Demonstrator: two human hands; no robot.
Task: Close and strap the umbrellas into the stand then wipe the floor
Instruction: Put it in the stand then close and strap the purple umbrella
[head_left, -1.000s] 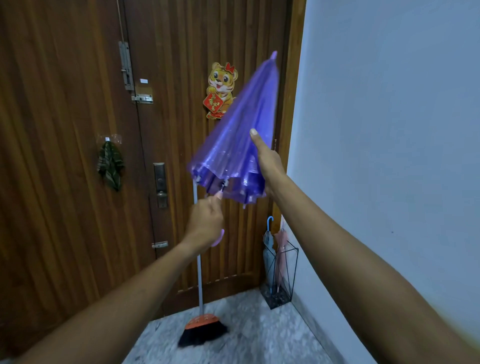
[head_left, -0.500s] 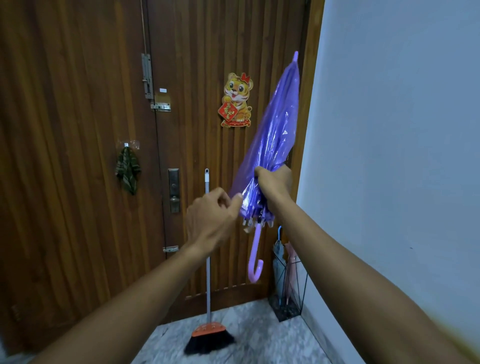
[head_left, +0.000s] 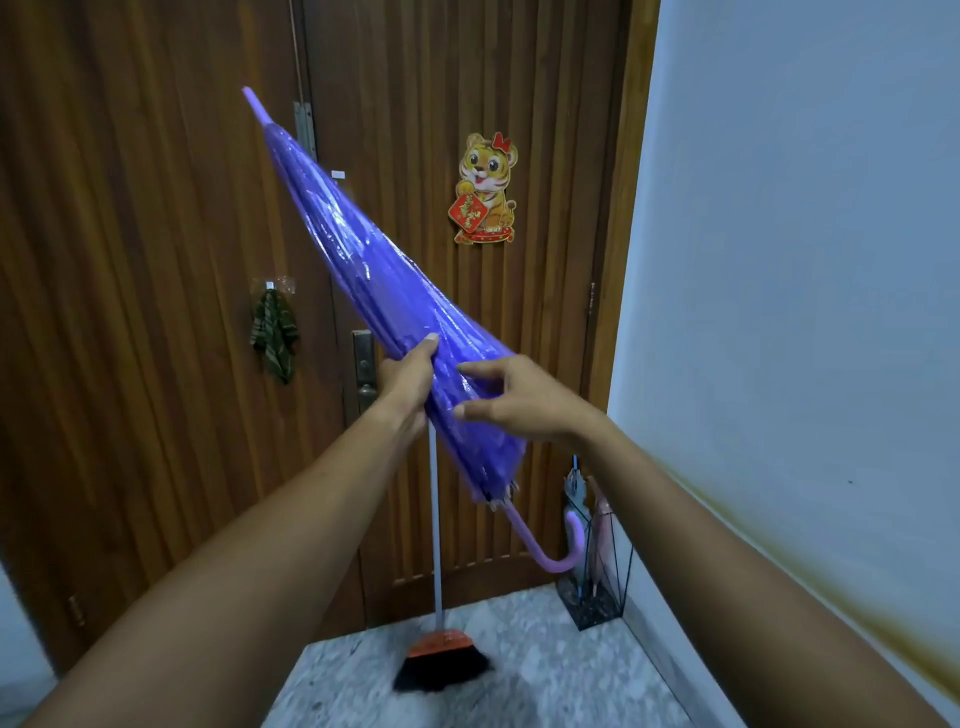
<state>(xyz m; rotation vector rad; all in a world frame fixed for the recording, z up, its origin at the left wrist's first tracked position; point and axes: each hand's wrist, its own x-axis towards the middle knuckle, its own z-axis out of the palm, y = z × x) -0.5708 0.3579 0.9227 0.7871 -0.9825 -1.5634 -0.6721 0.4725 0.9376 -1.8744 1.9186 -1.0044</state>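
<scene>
A closed purple umbrella slants across the view, tip at the upper left, hooked handle at the lower right. My left hand grips its folded canopy from the left side. My right hand touches the canopy from the right with spread, slightly bent fingers. A black wire umbrella stand sits on the floor in the corner by the wall, with a blue-handled umbrella and a pink umbrella in it.
A broom with an orange head leans against the wooden door. A green cloth hangs on a hook on the door. The white wall is on the right, over a speckled grey floor.
The half-open umbrella was folded shut, then swung so its tip points upper left. My left hand moved onto the canopy and now grips it; my right hand loosened its grip.
</scene>
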